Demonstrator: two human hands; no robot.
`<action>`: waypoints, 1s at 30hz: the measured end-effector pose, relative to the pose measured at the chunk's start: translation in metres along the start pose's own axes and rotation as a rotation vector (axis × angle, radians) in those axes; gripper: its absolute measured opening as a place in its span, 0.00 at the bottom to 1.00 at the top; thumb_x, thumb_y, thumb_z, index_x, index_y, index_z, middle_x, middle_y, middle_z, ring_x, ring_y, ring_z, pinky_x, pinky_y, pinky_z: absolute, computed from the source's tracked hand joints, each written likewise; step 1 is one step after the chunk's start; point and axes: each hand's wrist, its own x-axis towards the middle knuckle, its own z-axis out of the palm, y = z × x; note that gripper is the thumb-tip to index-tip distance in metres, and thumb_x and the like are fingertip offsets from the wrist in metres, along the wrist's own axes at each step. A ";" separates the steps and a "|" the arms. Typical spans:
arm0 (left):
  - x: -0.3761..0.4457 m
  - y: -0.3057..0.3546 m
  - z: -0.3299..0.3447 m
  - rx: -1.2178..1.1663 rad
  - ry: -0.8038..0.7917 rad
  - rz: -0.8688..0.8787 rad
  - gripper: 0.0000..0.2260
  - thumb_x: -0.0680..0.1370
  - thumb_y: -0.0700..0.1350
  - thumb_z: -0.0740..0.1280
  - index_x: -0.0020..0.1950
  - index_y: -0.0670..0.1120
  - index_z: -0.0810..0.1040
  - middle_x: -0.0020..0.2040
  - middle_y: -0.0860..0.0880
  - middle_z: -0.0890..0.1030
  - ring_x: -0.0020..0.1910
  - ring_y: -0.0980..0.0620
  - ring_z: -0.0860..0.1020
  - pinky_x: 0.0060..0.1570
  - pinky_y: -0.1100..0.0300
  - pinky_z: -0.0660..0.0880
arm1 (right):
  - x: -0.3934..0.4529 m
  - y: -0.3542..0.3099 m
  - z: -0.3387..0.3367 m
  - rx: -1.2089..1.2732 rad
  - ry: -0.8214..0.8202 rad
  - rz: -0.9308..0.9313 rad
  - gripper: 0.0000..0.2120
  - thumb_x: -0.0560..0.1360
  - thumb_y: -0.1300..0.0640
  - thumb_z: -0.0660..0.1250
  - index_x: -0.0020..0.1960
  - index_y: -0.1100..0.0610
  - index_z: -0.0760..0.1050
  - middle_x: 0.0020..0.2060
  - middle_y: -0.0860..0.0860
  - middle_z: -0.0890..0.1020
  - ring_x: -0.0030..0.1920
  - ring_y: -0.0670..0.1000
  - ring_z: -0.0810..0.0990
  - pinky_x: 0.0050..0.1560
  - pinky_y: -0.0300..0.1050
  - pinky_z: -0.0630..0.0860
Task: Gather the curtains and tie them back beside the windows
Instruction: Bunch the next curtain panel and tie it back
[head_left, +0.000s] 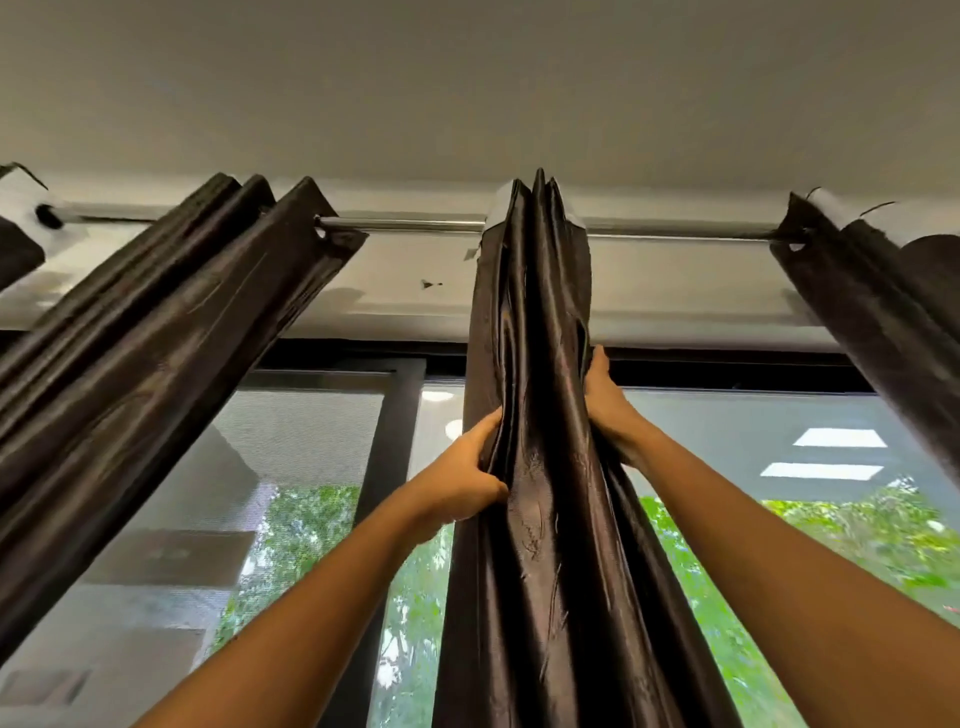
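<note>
A dark brown satin curtain (545, 467) hangs bunched in narrow folds from a metal rod (405, 224) at the centre of the view. My left hand (467, 467) grips the folds on the curtain's left edge, fingers curled into the cloth. My right hand (605, 400) is raised a little higher on the right edge, its fingers wrapped behind the fabric and mostly hidden. Both arms reach upward from below.
Another gathered dark curtain (156, 374) hangs at the left and a third one (883, 312) at the right on the same rod. Behind them are windows (779, 519) with grey roller shades, a dark frame post (384, 467) and green trees outside.
</note>
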 end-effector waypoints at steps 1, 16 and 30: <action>-0.001 -0.001 0.003 -0.010 -0.008 0.014 0.40 0.73 0.26 0.62 0.77 0.54 0.52 0.68 0.46 0.70 0.64 0.48 0.73 0.60 0.53 0.75 | -0.001 -0.001 0.004 0.056 0.000 -0.041 0.38 0.78 0.51 0.64 0.78 0.55 0.44 0.65 0.50 0.69 0.63 0.53 0.71 0.64 0.45 0.68; -0.047 -0.055 0.068 -0.019 0.128 0.037 0.38 0.66 0.41 0.68 0.75 0.51 0.59 0.63 0.50 0.77 0.60 0.54 0.77 0.60 0.54 0.75 | -0.122 0.068 0.047 0.062 -0.099 -0.144 0.28 0.73 0.61 0.69 0.68 0.45 0.62 0.60 0.44 0.76 0.60 0.41 0.75 0.54 0.24 0.69; -0.181 -0.122 0.152 0.171 0.222 -0.242 0.10 0.70 0.36 0.67 0.51 0.39 0.79 0.45 0.41 0.83 0.47 0.42 0.80 0.45 0.48 0.76 | -0.271 0.131 0.106 -0.135 -0.043 -0.046 0.35 0.71 0.60 0.59 0.77 0.57 0.54 0.69 0.63 0.70 0.66 0.52 0.73 0.64 0.45 0.72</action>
